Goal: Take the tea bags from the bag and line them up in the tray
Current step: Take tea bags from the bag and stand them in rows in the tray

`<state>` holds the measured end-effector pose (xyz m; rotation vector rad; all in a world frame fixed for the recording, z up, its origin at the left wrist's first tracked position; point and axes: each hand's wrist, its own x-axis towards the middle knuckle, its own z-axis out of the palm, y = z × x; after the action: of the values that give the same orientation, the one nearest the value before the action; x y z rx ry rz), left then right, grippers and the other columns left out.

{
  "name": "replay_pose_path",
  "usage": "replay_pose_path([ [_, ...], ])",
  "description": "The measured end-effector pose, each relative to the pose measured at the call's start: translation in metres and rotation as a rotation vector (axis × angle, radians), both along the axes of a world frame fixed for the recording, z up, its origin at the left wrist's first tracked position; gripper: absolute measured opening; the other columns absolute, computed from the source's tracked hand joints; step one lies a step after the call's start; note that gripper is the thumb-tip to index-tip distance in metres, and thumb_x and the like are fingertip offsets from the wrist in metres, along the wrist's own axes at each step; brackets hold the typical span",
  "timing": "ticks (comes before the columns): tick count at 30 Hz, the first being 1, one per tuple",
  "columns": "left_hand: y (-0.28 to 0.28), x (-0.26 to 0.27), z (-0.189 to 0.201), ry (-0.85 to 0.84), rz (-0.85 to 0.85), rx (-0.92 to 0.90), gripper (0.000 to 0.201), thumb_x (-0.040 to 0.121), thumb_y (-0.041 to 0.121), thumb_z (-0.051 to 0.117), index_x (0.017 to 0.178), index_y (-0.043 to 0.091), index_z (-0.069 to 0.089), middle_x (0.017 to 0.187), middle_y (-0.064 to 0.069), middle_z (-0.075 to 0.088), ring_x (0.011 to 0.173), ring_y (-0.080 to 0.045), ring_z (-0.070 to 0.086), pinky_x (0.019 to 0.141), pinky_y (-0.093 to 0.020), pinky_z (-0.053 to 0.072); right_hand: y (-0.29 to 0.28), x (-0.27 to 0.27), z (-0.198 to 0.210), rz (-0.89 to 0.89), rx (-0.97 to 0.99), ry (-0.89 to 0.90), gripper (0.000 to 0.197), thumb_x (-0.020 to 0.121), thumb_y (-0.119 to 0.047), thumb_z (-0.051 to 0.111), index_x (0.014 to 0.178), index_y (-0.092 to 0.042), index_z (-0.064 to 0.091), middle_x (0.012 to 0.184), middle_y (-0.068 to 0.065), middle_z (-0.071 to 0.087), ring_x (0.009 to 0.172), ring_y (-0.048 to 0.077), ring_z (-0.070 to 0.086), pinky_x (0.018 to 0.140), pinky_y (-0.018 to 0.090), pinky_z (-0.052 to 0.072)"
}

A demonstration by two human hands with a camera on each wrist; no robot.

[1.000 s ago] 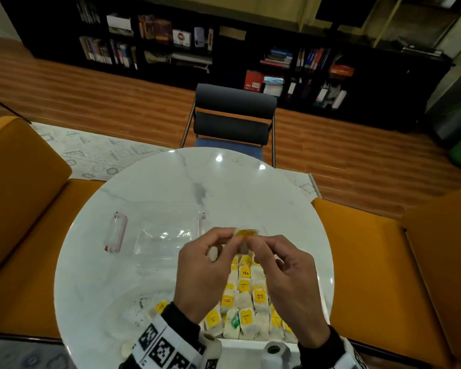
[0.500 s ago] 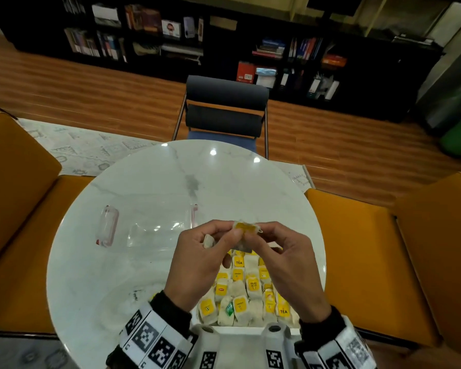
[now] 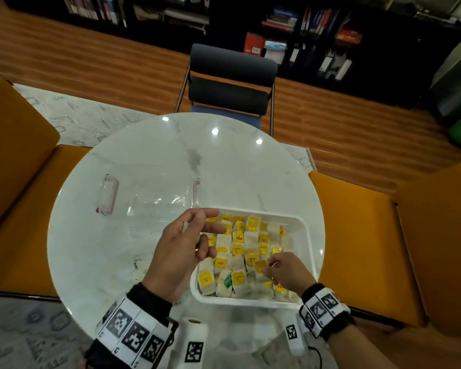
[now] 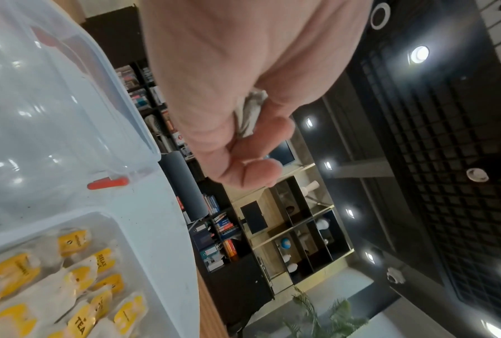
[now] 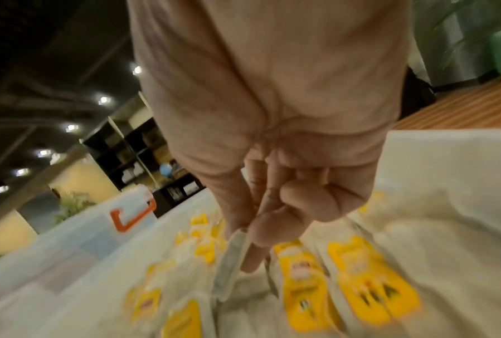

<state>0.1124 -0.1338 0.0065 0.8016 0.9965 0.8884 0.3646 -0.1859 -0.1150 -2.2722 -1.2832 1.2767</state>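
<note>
Head view gave the whole layout: round white marble-look table [image 3: 149, 169], white rectangular plastic tray [image 3: 308, 235] near its front-right edge, tray packed with rows of tea bags [image 3: 238, 249], pale paper pouches with yellow tags. Only the left wrist view showed what the left hand [image 3: 181, 251] carried: a crumpled greyish scrap of paper [image 4: 250, 116] held between curled fingers and palm; from the head this was hidden. That hand hovered over the tray's left rim. Right wrist view, blurred, showed the right hand [image 3: 288, 270] low inside the tray, thumb and forefinger pinching one tea bag [image 5: 231, 258] edge-on, its lower end among the laid bags. In the head view this bag [image 3: 261, 267] sat in the front rows. A clear plastic lidded container [image 3: 155, 203] with red clips lay just left of the tray.
</note>
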Motion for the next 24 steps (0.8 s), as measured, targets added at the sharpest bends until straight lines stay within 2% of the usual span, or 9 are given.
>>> replay_pose_path([
  [2,0.000,-0.004,0.001,-0.076,-0.009,-0.078,0.034,0.106,0.025,0.041,0.111,0.006,0.069,0.093,-0.018,0.071,0.048,-0.013,0.039,0.061,-0.032,0.049,-0.002,-0.007,-0.009,-0.011,-0.062,0.026,0.018,0.087,-0.011,0.072,0.073,-0.011,0.061,0.062,0.002,0.060,0.045,0.006,0.052,0.049,0.020,0.045],
  [4,0.002,-0.006,0.004,-0.172,-0.020,-0.162,0.038,0.104,0.029,0.042,0.112,0.004,0.069,0.093,-0.018,0.070,0.048,-0.013,0.040,0.058,-0.031,0.050,-0.001,-0.013,-0.014,-0.015,-0.092,0.042,0.021,0.083,-0.008,0.074,0.069,-0.012,0.060,0.064,0.004,0.060,0.047,0.007,0.052,0.052,0.022,0.046],
  [6,0.003,-0.007,0.007,-0.267,-0.035,-0.237,0.043,0.097,0.036,0.046,0.112,0.003,0.068,0.091,-0.016,0.070,0.049,-0.013,0.042,0.055,-0.029,0.051,0.002,-0.018,-0.018,0.022,-0.135,-0.039,0.030,0.078,-0.012,0.077,0.060,-0.016,0.054,0.063,0.002,0.057,0.051,0.010,0.050,0.056,0.026,0.045],
  [9,0.005,-0.008,0.010,-0.353,-0.051,-0.310,0.052,0.097,0.047,0.045,0.115,0.003,0.067,0.094,-0.015,0.070,0.055,-0.015,0.052,0.057,-0.031,0.055,0.007,-0.024,-0.015,0.087,-0.213,-0.225,0.039,0.076,-0.028,0.078,0.059,-0.019,0.045,0.060,-0.005,0.048,0.053,0.009,0.044,0.049,0.021,0.036],
  [13,0.009,-0.012,0.011,-0.483,-0.067,-0.407,0.068,0.093,0.058,0.046,0.125,0.000,0.063,0.116,-0.023,0.067,0.085,-0.029,0.069,0.073,-0.039,0.059,0.009,-0.025,0.006,0.100,-0.203,-0.278,0.048,0.076,-0.048,0.079,0.062,-0.018,0.045,0.061,-0.005,0.048,0.053,0.009,0.043,0.048,0.022,0.034],
  [16,0.012,-0.013,0.012,-0.561,-0.050,-0.442,0.078,0.093,0.062,0.046,0.136,-0.002,0.055,0.134,-0.027,0.059,0.109,-0.037,0.065,0.096,-0.046,0.052,0.012,-0.027,0.044,0.100,-0.024,-0.278,0.040,0.079,-0.048,0.077,0.069,-0.017,0.056,0.071,-0.009,0.060,0.063,0.004,0.053,0.057,0.021,0.040],
  [20,0.011,-0.010,0.010,-0.634,0.002,-0.480,0.082,0.089,0.067,0.049,0.134,-0.001,0.055,0.139,-0.029,0.055,0.127,-0.043,0.056,0.114,-0.051,0.036,0.011,-0.052,0.121,0.049,0.444,-0.198,0.023,0.082,-0.038,0.078,0.070,-0.026,0.061,0.053,-0.006,0.057,0.053,0.004,0.053,0.052,0.016,0.038],
  [22,0.011,-0.006,0.010,-0.645,0.008,-0.488,0.077,0.087,0.070,0.051,0.120,0.000,0.059,0.137,-0.030,0.056,0.126,-0.044,0.058,0.112,-0.050,0.039,0.006,-0.076,0.154,0.099,0.664,-0.107,0.017,0.082,-0.034,0.078,0.073,-0.028,0.065,0.061,-0.012,0.061,0.057,0.006,0.054,0.055,0.013,0.039],
  [24,0.010,-0.003,0.013,-0.657,-0.021,-0.496,0.073,0.086,0.073,0.050,0.101,0.002,0.060,0.134,-0.030,0.058,0.110,-0.043,0.065,0.096,-0.048,0.051,0.001,-0.099,0.164,0.235,0.777,-0.061,0.008,0.084,-0.034,0.074,0.080,-0.030,0.068,0.071,-0.019,0.061,0.064,0.004,0.055,0.060,0.008,0.038],
])
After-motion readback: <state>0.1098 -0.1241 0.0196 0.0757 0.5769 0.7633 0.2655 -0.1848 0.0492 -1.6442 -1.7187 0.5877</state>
